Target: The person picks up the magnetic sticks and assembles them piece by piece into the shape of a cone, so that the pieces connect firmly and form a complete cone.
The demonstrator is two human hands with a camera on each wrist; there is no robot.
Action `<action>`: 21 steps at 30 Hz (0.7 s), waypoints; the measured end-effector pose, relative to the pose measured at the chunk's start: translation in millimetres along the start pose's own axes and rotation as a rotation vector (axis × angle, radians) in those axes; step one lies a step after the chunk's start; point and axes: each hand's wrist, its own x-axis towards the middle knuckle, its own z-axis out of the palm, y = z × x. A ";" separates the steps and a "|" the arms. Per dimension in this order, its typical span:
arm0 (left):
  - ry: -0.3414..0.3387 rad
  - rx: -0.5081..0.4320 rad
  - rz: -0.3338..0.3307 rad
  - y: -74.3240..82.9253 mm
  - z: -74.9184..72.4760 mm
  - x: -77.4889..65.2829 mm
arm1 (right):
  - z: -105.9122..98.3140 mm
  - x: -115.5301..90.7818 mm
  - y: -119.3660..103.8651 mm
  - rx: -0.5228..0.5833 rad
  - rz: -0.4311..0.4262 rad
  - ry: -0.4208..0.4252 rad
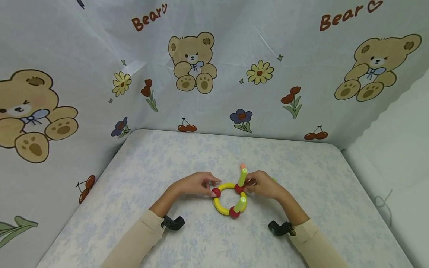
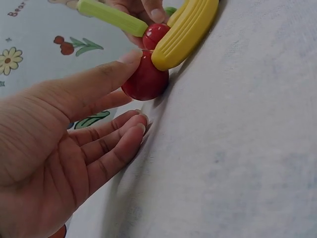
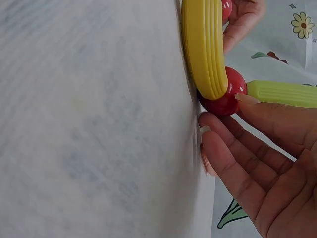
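Observation:
A ring of yellow curved pieces (image 1: 221,209) joined by red balls lies flat on the table. My left hand (image 1: 197,183) pinches the left red ball (image 1: 216,192) between thumb and index finger; its other fingers hang loosely below in the left wrist view. At the ring's far right, my right hand (image 1: 264,185) pinches another red ball (image 1: 239,188), thumb on top. A light green rod (image 1: 242,177) stands up from that ball. The near red ball (image 1: 234,212) bears a second green rod (image 1: 240,204), tilted; neither hand touches it.
Behind the far green rod lies a peach-coloured piece (image 1: 242,166), partly hidden. A bit of green (image 1: 274,179) shows behind the right hand. The pale patterned table (image 1: 167,152) meets a bear-print cloth (image 1: 214,111) at its back and left edges.

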 end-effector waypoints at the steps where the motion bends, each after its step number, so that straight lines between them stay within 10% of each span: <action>1: 0.009 0.005 -0.002 0.1 -0.4 0.2 | -0.8 -0.5 0.7 0.007 0.007 -0.004; 21: 0.274 -0.090 -0.042 -5.4 12.8 10.5 | -9.2 -8.3 -0.7 0.106 0.056 -0.139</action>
